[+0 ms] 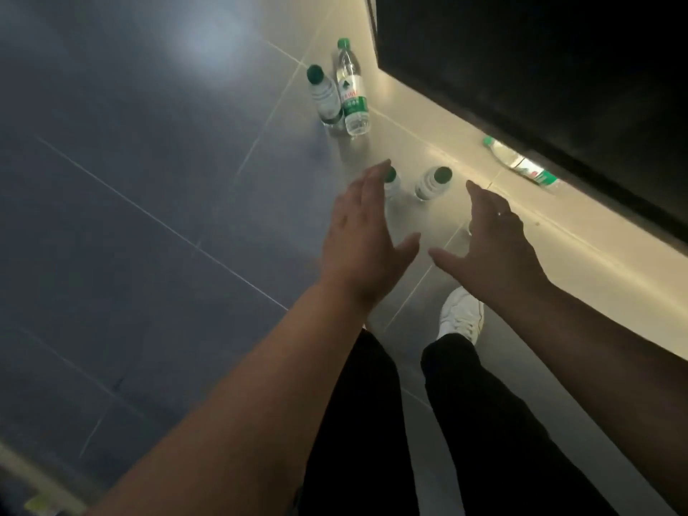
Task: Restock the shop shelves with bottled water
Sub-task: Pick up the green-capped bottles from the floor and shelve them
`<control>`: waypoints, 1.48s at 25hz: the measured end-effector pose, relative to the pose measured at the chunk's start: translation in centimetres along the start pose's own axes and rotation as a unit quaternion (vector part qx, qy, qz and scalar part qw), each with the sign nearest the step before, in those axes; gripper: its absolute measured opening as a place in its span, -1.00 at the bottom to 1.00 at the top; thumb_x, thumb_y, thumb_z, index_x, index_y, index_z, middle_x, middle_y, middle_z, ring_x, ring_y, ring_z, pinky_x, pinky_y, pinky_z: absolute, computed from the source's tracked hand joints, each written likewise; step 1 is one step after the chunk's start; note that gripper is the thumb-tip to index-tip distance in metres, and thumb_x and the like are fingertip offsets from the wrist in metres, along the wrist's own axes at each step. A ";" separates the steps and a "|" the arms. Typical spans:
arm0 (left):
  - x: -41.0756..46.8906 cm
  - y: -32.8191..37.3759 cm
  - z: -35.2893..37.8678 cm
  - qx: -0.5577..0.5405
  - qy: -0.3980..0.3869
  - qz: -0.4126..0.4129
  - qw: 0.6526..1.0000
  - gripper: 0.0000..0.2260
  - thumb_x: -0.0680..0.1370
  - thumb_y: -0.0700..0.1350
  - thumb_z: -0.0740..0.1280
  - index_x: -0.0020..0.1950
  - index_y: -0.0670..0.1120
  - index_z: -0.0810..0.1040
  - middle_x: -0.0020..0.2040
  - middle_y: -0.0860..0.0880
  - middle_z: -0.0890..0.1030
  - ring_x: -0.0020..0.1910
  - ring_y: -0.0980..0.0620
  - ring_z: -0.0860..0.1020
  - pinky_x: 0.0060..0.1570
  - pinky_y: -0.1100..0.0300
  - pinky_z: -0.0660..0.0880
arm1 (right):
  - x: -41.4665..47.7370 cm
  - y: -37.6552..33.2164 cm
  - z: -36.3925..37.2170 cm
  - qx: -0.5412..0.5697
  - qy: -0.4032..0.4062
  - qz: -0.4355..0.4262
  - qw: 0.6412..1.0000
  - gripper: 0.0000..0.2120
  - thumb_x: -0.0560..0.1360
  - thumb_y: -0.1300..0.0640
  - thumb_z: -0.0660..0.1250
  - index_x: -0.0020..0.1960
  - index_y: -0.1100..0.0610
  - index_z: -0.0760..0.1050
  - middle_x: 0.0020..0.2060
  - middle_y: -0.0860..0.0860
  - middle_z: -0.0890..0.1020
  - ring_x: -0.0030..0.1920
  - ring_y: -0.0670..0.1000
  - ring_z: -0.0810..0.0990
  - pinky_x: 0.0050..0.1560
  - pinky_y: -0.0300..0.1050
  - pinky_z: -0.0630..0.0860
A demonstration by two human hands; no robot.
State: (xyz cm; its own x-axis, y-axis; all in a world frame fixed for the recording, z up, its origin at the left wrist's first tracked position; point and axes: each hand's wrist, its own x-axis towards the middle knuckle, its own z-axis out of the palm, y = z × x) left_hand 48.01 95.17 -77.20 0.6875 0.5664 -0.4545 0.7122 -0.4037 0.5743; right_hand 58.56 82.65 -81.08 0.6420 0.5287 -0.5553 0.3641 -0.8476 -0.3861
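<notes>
Fingertips (376, 175) of my left hand (366, 232) half hide the nearest bottle (393, 185); that hand is spread, holding nothing. My right hand (495, 238) is spread and empty too. A second bottle (432, 183) stands ahead between them, a bottle pair (352, 96) farther beyond the left hand, a fallen bottle (521, 166) right of the right hand, by the dark shelf unit (540, 68).

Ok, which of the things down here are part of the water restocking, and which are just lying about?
For the job: left hand and right hand, both open; near-left bottle; near-right bottle; far-left bottle; far-right bottle; lying bottle by the dark unit.
Just there: white shoe; tiled floor.
</notes>
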 end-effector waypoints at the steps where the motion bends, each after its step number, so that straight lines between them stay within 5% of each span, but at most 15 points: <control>1: 2.0 -2.2 1.9 -0.002 0.000 0.006 1.000 -0.22 0.48 -0.01 0.46 0.56 0.01 0.08 0.55 0.01 0.21 0.51 0.00 0.16 0.35 0.25 0.01 | 2.2 1.1 2.7 0.015 0.006 0.029 0.999 -0.07 0.39 -0.12 0.49 0.55 0.07 0.03 0.51 0.09 0.20 0.46 0.17 0.26 0.35 0.12 0.37; 8: 12.9 -14.3 13.6 0.005 0.045 0.066 0.997 -0.20 0.42 0.00 0.50 0.53 -0.18 0.18 0.49 -0.12 0.33 0.46 -0.05 0.29 0.42 0.23 0.15 | 14.6 8.5 17.1 0.125 0.067 0.142 0.980 -0.05 0.38 -0.03 0.50 0.56 0.10 -0.01 0.48 0.10 0.22 0.46 0.10 0.26 0.35 0.02 0.30; 12: 18.9 -18.0 17.9 -0.064 0.041 0.032 0.997 -0.14 0.39 -0.01 0.53 0.55 -0.12 0.12 0.48 -0.06 0.35 0.44 0.02 0.33 0.40 0.26 0.24 | 21.2 10.0 21.0 0.243 0.130 0.117 0.954 0.01 0.32 -0.06 0.54 0.55 0.07 0.00 0.43 0.00 0.28 0.39 0.02 0.36 0.37 -0.05 0.34; 16: 23.3 -19.3 20.8 -0.113 0.031 0.013 0.993 -0.26 0.38 0.01 0.54 0.46 -0.06 0.26 0.23 0.15 0.48 0.17 0.20 0.48 0.17 0.39 0.34 | 25.0 11.2 21.7 0.317 0.188 0.069 0.927 -0.29 0.34 0.06 0.55 0.35 0.06 0.22 -0.01 -0.27 0.42 -0.04 -0.42 0.46 -0.04 -0.57 0.35; 19: 23.9 -19.4 21.1 -0.135 0.032 0.021 0.990 -0.33 0.38 0.07 0.54 0.38 -0.04 0.32 0.15 0.16 0.50 0.10 0.18 0.49 0.13 0.32 0.41 | 25.4 11.6 21.6 0.276 0.152 0.006 0.949 -0.34 0.35 0.08 0.54 0.33 0.14 0.28 -0.02 -0.21 0.47 -0.07 -0.26 0.51 -0.05 -0.52 0.39; 22: 21.7 -19.2 19.2 -0.159 -0.004 0.012 0.987 -0.36 0.38 0.10 0.53 0.36 -0.04 0.36 0.20 0.10 0.54 0.14 0.13 0.52 0.16 0.26 0.47 | 23.2 10.7 20.3 0.268 0.058 0.003 0.962 -0.35 0.32 0.09 0.55 0.33 0.14 0.36 0.05 -0.11 0.56 0.01 -0.12 0.55 -0.01 -0.43 0.43; 27: 11.6 -17.1 12.3 -0.269 -0.099 -0.069 0.955 -0.34 0.34 0.16 0.49 0.33 -0.11 0.42 0.20 -0.06 0.59 0.19 -0.01 0.58 0.20 -0.05 0.55 | 12.3 6.4 15.1 0.364 -0.091 0.063 0.925 -0.51 0.39 0.19 0.50 0.27 0.13 0.43 -0.06 -0.15 0.61 -0.15 -0.33 0.58 -0.24 -0.52 0.47; 32: -1.1 -8.5 2.2 -0.401 -0.083 -0.185 0.894 -0.55 0.46 0.12 0.41 0.24 -0.12 0.51 0.12 -0.09 0.65 0.08 0.00 0.65 0.08 0.06 0.60 | -1.1 -2.5 4.5 0.493 -0.146 0.108 0.851 -0.61 0.37 0.06 0.47 0.16 0.05 0.48 -0.01 0.06 0.68 -0.02 0.04 0.70 -0.05 -0.10 0.63; 35: -7.6 -2.3 -4.8 -0.453 -0.030 -0.214 0.865 -0.61 0.49 0.12 0.37 0.23 -0.05 0.48 0.08 -0.06 0.66 0.03 0.04 0.66 0.04 0.09 0.59 | -8.2 -8.1 -3.0 0.488 -0.146 0.098 0.855 -0.67 0.44 0.10 0.42 0.17 0.04 0.46 0.02 0.07 0.67 -0.02 0.04 0.69 -0.06 -0.11 0.63; 37: -11.6 1.4 -9.3 -0.454 0.004 -0.218 0.864 -0.63 0.55 0.12 0.33 0.26 -0.05 0.43 -0.01 0.06 0.63 -0.12 0.28 0.64 -0.12 0.34 0.57 | -12.3 -11.3 -7.6 0.485 -0.145 0.085 0.858 -0.65 0.41 0.05 0.41 0.17 0.02 0.46 0.04 0.08 0.66 -0.02 0.05 0.69 -0.08 -0.12 0.64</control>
State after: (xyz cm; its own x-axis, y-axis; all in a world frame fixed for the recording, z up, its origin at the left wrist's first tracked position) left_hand 39.71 94.72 -64.85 0.3784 0.5282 -0.7601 0.4967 0.5771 0.6483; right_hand 51.70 85.34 -64.25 0.3839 0.5087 -0.7706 -0.5413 -0.5522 -0.6341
